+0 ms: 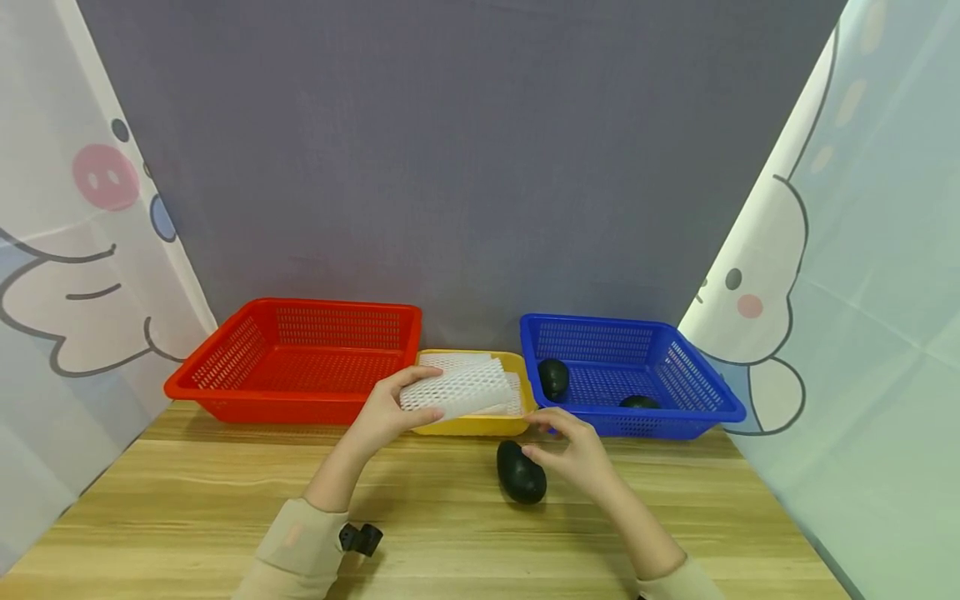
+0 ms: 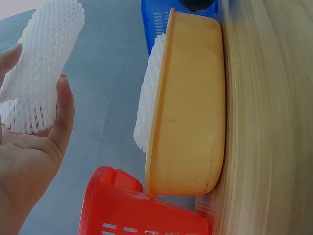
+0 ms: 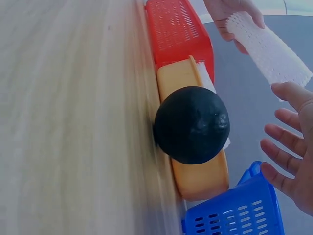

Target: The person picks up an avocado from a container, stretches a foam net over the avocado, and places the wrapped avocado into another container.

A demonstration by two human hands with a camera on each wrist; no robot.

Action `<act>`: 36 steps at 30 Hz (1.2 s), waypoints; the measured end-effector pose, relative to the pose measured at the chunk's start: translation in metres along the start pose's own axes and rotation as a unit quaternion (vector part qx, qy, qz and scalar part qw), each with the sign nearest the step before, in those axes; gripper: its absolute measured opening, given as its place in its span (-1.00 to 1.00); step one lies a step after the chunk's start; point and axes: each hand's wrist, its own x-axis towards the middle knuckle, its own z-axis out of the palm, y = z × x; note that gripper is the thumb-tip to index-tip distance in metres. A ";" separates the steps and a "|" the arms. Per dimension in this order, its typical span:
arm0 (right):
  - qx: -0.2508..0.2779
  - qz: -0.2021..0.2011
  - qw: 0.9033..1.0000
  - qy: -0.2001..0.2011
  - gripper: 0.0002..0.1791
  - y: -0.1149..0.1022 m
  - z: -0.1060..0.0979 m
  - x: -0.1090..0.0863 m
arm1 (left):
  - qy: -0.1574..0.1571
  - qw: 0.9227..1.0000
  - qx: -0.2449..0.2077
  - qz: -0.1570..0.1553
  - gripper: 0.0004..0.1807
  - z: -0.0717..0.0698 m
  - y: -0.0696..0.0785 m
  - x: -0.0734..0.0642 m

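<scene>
My left hand [image 1: 386,412] grips a white foam net sleeve [image 1: 461,390] between thumb and fingers, holding it up over the yellow basket [image 1: 468,427]. More foam net sleeves [image 1: 512,392] lie in that basket. In the left wrist view the sleeve [image 2: 41,63] looks flattened, lying across the palm. On the table in front of the basket lies a dark, glossy, avocado-shaped fruit [image 1: 521,472]. My right hand [image 1: 573,454] hovers beside this fruit with fingers loosely spread. The right wrist view shows the right hand [image 3: 298,142] holding nothing, its fingertips near the sleeve's free end.
A red basket [image 1: 300,408] stands at the left of the yellow one. The blue basket [image 1: 637,421] on the right contains two similar dark fruits [image 1: 553,379]. All three baskets sit along the back of the wooden table [image 1: 420,533], before a grey cloth backdrop [image 1: 465,167].
</scene>
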 end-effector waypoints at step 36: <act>0.057 0.149 0.968 -0.193 -0.09 0.019 0.010 -0.022 | -0.011 1.000 -0.005 0.003 -0.45 0.000 -0.003 0.000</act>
